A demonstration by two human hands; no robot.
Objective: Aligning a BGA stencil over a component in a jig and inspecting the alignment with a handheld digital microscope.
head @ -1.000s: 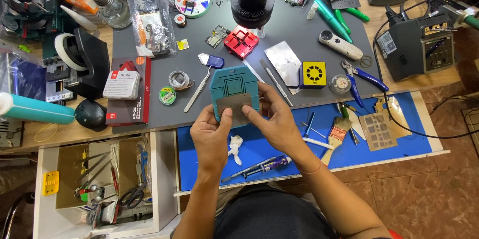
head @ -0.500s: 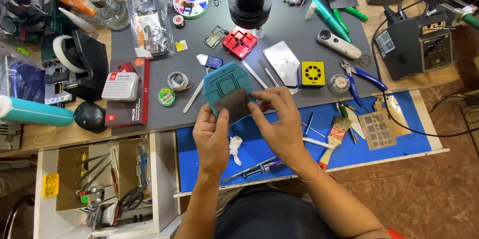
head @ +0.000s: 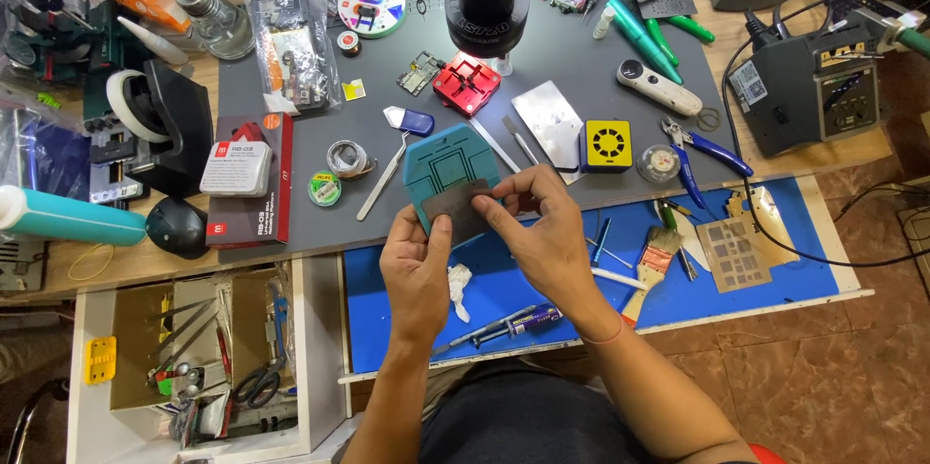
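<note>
Both hands close on a teal holder [head: 448,166] at the bench centre: left hand [head: 418,270] grips its edge, while right hand [head: 542,227] now presses a grey plate [head: 463,207], newly laid at its six o'clock.

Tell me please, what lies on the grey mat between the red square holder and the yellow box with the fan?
In the head view, a shiny metal plate lies between the red square holder and the yellow box.

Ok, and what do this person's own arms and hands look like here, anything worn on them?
Both forearms are bare, with no sleeves in view. The left hand wears no glove or ring that shows. The right hand is also ungloved; a thin pinkish band circles its wrist.
</note>
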